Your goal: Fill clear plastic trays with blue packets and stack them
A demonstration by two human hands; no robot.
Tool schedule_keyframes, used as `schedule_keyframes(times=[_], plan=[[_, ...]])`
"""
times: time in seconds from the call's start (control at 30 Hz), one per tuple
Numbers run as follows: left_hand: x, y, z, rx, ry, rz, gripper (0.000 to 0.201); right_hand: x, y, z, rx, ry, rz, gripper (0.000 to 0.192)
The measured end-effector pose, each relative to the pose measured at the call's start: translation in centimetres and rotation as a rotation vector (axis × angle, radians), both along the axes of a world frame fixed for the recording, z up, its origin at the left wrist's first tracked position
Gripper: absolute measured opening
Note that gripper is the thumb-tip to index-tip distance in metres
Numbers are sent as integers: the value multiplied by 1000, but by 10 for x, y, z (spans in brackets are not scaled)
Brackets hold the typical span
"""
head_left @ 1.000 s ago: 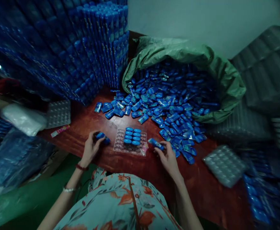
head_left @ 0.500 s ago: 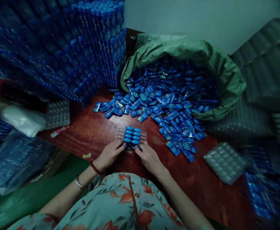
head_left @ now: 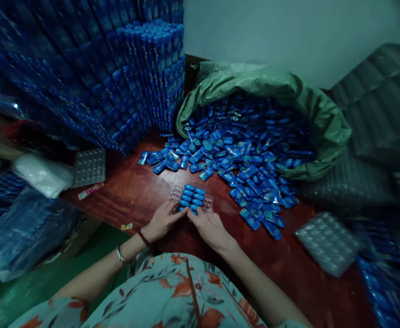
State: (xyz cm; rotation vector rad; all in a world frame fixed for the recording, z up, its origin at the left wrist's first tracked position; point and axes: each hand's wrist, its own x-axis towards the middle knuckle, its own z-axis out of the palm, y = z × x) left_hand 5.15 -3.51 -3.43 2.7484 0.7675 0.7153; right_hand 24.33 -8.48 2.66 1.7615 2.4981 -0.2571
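While a grey moulded tray is resting at the bench's left, the left hand is touching the near end of two columns of blue packs sitting on a clear tray. Just beside it, the right hand is doing likewise; whether either grip is pinching cannot be told. Loose packs are lying before a green sack.

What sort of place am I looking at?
Probably a packing workshop: tall stacks of blue packs, a green sack spilling blue packets onto the table, and a moulded tray with two columns of blue pieces.
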Motion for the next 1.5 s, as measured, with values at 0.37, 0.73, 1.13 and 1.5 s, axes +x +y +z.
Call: schedule_keyframes(times=[0.37,0.73,1.13,1.5], plan=[[-15,117,-6,-297,-157,865,41,42,29,-47,409,567,-366,37],[-30,96,-7,-405,-155,676,18,72,100,-58,106,451,-507,40],[-64,-1,-16,-1105,-753,836,58,62,-12,-61,4,1241,-868,38],[-71,-10,11,-626,-300,672,37,17,-54,-35,139,883,-448,25]])
